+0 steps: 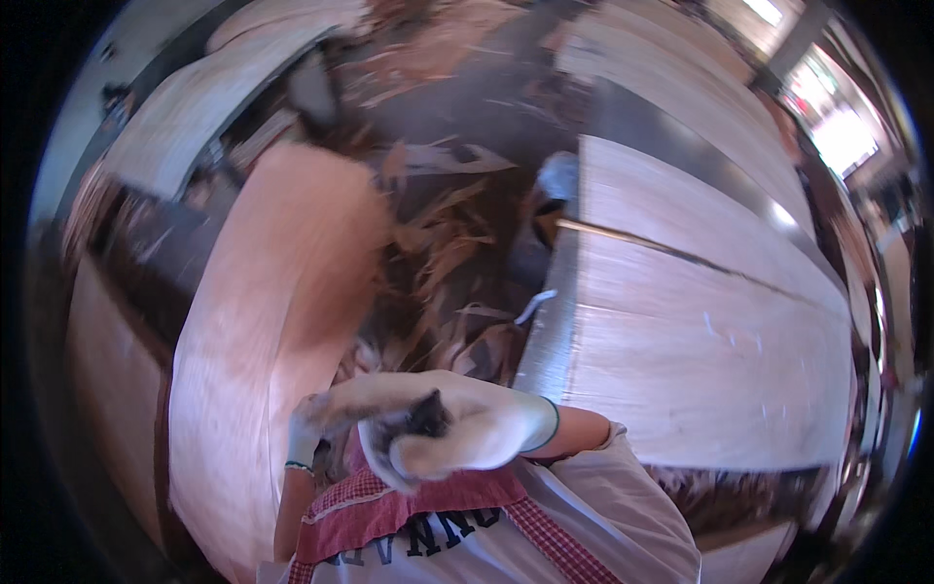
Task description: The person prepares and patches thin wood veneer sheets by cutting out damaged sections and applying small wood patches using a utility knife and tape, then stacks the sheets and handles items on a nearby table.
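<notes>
A long, pale wood veneer sheet [253, 321] bows upward along my left side, its far end blurred by motion. My left hand [306, 428], in a white glove with a green cuff, is closed at the sheet's right edge; its fingers are partly smeared. In front of my chest, my right hand [467, 423] wears a matching glove and reaches across toward the left one. Its fingers and thumb are curled around a small dark patch [425, 417]; whether this is an object or a stain I cannot make out.
On the right lies a wide stack of pale veneer [710, 350] with a thin strip [652, 238] across it. Torn veneer scraps [438, 234] litter the floor between the stacks. More sheets [204, 122] lie at the far left, and a board [112, 399] stands at the near left.
</notes>
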A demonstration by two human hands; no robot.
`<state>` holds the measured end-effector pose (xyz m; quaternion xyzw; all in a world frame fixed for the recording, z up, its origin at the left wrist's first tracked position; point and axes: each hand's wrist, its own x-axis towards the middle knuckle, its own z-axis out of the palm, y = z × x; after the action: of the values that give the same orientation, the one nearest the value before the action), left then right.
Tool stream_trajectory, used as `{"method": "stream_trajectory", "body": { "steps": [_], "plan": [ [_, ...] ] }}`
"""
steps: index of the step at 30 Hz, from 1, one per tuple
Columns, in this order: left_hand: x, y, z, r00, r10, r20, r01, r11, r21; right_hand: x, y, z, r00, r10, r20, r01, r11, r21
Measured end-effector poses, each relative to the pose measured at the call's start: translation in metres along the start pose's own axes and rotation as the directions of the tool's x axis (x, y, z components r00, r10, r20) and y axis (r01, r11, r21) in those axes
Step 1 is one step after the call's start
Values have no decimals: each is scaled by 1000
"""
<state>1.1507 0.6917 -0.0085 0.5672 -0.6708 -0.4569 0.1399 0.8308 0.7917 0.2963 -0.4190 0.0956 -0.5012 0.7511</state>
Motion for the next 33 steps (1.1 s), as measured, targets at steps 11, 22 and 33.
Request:
{"method": "stream_trajectory", "body": {
  "steps": [11, 22, 33],
  "plan": [
    [207, 196, 126, 593, 477, 648, -547, 830, -111, -148, 30, -60, -83, -345, -935, 344, 870, -352],
    [284, 363, 265, -56, 476, 878, -744, 566, -355, -116, 55, -79, -775, -234, -587, 434, 477, -764],
    [301, 445, 430, -39, 603, 797, -999, -29, -26, -68, 96, -43, -986, 40, -163, 166, 379, -910]
  ]
}}
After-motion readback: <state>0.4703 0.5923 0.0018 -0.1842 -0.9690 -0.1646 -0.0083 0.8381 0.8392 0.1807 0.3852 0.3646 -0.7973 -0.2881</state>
